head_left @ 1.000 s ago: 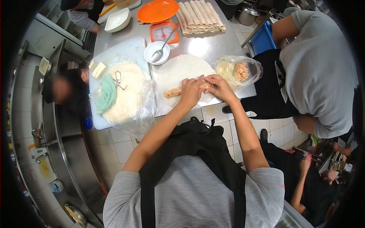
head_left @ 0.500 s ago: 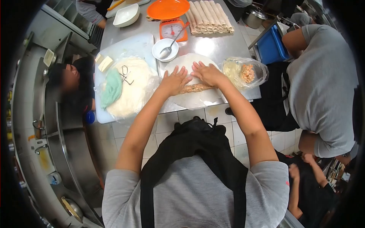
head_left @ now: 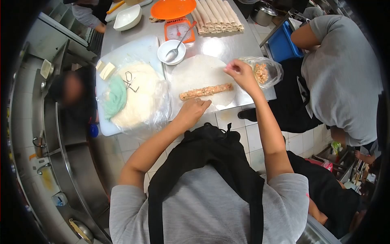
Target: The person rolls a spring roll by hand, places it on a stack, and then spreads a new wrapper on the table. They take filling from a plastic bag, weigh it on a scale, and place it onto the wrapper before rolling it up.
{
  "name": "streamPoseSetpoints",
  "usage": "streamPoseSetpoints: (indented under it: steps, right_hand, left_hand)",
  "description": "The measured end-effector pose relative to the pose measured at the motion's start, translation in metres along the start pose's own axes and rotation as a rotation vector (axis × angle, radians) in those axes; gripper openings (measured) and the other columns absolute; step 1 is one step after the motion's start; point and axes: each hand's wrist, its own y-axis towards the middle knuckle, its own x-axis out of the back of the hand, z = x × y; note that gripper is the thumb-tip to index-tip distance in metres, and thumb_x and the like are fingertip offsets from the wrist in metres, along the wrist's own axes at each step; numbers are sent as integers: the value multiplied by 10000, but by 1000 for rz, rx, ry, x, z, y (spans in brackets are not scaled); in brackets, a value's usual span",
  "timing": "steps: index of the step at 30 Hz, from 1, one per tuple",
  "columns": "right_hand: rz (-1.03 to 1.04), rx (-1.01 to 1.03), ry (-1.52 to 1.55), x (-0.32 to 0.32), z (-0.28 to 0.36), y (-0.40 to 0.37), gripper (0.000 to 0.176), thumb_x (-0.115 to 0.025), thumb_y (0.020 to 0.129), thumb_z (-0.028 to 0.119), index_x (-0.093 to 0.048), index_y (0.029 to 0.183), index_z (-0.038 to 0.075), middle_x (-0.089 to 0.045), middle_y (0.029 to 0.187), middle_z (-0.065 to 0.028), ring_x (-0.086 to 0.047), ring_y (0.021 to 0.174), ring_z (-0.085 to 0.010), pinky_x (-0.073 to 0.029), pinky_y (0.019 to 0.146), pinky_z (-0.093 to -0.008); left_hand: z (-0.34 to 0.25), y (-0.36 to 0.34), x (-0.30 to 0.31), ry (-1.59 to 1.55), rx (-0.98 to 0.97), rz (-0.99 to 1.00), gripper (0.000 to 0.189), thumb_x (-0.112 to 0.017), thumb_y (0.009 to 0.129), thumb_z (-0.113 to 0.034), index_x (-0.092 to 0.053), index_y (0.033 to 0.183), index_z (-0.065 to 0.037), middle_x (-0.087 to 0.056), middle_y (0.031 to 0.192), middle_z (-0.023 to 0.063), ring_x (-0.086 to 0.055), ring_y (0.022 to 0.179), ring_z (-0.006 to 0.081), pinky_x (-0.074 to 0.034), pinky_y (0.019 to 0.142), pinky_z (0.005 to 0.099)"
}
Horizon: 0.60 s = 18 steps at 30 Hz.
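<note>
As wrapper (head_left: 199, 71) lies flat, filling (head_left: 206, 91) approx. straight.

A strip of filling (head_left: 206, 91) lies across the round wrapper (head_left: 199, 71) at the desk's (head_left: 227, 46) near edge. The left hand (head_left: 193, 112) rests on the wrapper's near rim. The right hand (head_left: 239, 73) hovers over its right rim, just beside the bag (head_left: 269, 70).

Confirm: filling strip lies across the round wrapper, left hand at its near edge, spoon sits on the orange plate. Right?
Wrong spot: the spoon sits in the white bowl, not on the orange plate; see the head view. Filling strip across the round wrapper, left hand at its near edge: correct.
</note>
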Motion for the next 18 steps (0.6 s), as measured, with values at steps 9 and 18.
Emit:
streamPoseSetpoints:
  steps: [9,18]
  right_hand:
    - [-55,437,-327,-55,28,-74,363,-731,659,98,-657,1014,82,-612,879,-99,-572,849,-285,-412,829,-372]
    - [-128,331,-261,-46,18,-80,156,-665,685,39,-646,830,92,-589,803,-49,-561,843,-239,-376,803,-369]
  left_hand:
    - [13,31,18,-288,129,-100,288,-618,786,-94,-567,1067,-55,-615,797,111,-595,810,303,-465,716,391]
    - [15,-13,1,96,-128,-345,231,-583,738,-46,-565,968,-61,-602,938,69,-576,884,232,-414,814,390]
